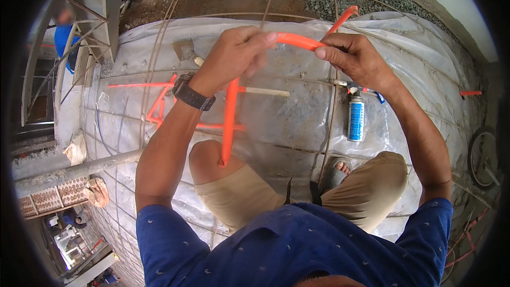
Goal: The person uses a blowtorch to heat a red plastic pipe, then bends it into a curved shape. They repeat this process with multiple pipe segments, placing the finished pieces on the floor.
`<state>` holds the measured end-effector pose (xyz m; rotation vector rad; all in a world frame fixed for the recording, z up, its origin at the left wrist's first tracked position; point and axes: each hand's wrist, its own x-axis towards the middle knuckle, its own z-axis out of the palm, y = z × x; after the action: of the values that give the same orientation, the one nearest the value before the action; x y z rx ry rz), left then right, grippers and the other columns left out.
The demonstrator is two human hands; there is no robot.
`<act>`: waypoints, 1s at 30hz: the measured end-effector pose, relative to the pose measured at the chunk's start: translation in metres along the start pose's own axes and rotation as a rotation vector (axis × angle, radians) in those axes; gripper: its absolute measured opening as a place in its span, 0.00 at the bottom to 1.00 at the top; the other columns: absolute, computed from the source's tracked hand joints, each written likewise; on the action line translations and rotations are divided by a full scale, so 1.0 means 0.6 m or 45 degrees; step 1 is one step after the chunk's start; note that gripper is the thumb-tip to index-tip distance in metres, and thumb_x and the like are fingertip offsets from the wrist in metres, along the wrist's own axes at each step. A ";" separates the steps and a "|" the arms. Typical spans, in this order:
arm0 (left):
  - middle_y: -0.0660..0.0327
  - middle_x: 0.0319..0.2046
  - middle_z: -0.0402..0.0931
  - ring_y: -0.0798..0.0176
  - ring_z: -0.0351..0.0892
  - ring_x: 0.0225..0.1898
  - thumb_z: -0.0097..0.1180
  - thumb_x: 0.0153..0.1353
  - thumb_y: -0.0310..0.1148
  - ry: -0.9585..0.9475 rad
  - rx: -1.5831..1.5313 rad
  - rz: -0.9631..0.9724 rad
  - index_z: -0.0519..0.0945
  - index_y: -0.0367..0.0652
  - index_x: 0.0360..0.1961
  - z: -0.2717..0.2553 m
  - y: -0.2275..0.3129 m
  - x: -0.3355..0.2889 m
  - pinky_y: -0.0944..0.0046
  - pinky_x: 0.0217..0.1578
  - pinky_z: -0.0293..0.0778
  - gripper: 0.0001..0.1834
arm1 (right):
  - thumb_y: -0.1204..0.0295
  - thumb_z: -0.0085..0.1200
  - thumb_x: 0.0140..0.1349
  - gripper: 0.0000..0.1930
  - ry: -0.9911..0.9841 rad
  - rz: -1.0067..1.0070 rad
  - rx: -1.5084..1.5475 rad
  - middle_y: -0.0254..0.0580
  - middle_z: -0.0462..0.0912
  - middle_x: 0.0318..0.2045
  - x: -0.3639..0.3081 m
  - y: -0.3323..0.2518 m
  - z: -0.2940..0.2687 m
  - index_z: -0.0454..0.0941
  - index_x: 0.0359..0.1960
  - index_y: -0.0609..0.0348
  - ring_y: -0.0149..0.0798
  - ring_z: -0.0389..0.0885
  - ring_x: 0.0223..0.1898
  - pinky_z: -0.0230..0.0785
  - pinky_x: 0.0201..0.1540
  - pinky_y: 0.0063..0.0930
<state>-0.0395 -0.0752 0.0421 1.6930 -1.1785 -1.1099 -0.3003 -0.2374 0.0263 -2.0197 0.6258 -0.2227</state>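
Held up in front of me is a bent orange plastic conduit pipe (pixel 297 41), with both hands on it. My left hand (pixel 236 56), wearing a dark wristwatch, is closed around one part, its fingertips slightly blurred. From that hand a length of orange pipe hangs down by my left knee. My right hand (pixel 361 61) pinches the other part between thumb and fingers, and an orange end sticks up beyond it. Below the right hand, a blowtorch with a blue-and-white gas canister (pixel 356 119) lies on the plastic sheet.
Plastic sheeting (pixel 303 143) under a grid of steel rebar covers the ground. Orange pipe pieces (pixel 159 101) and a pale wooden stick (pixel 265 91) lie ahead. Gravel (pixel 372 2) edges the far side. A wheel (pixel 482 158) stands at right; a person in blue (pixel 64 37) is far left.
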 end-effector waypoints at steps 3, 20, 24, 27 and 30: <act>0.65 0.24 0.77 0.74 0.71 0.21 0.61 0.81 0.53 0.003 0.008 -0.023 0.86 0.35 0.47 -0.002 0.004 -0.003 0.69 0.22 0.65 0.26 | 0.44 0.65 0.75 0.28 -0.029 0.054 0.023 0.34 0.78 0.25 -0.002 -0.002 -0.002 0.90 0.50 0.62 0.31 0.74 0.30 0.69 0.35 0.34; 0.69 0.30 0.75 0.76 0.74 0.27 0.53 0.85 0.53 0.041 -0.136 -0.092 0.85 0.39 0.45 0.006 -0.026 -0.010 0.72 0.23 0.65 0.25 | 0.44 0.62 0.77 0.28 0.046 -0.086 -0.036 0.34 0.78 0.26 0.005 0.022 0.000 0.90 0.49 0.62 0.32 0.74 0.30 0.71 0.36 0.35; 0.69 0.29 0.76 0.76 0.74 0.26 0.54 0.85 0.52 0.041 -0.147 -0.083 0.85 0.38 0.45 0.007 -0.028 -0.007 0.72 0.22 0.64 0.24 | 0.44 0.61 0.78 0.28 0.097 -0.045 -0.025 0.34 0.79 0.26 -0.003 0.023 0.012 0.90 0.49 0.62 0.32 0.74 0.29 0.71 0.35 0.35; 0.69 0.28 0.76 0.75 0.74 0.25 0.55 0.84 0.52 0.030 -0.155 -0.084 0.85 0.38 0.44 0.009 -0.032 -0.003 0.71 0.21 0.64 0.25 | 0.45 0.60 0.79 0.28 0.011 0.021 0.026 0.34 0.79 0.26 -0.008 0.021 0.014 0.88 0.47 0.63 0.33 0.74 0.28 0.70 0.34 0.34; 0.69 0.28 0.76 0.75 0.74 0.24 0.56 0.84 0.52 -0.036 -0.170 -0.112 0.84 0.38 0.42 0.013 -0.035 0.002 0.71 0.20 0.64 0.25 | 0.45 0.57 0.81 0.27 -0.182 0.165 0.160 0.33 0.78 0.27 -0.016 0.017 0.004 0.85 0.44 0.63 0.31 0.76 0.28 0.70 0.33 0.30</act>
<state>-0.0406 -0.0716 0.0198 1.6441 -1.0324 -1.2422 -0.3110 -0.2347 0.0175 -1.8483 0.6338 -0.0385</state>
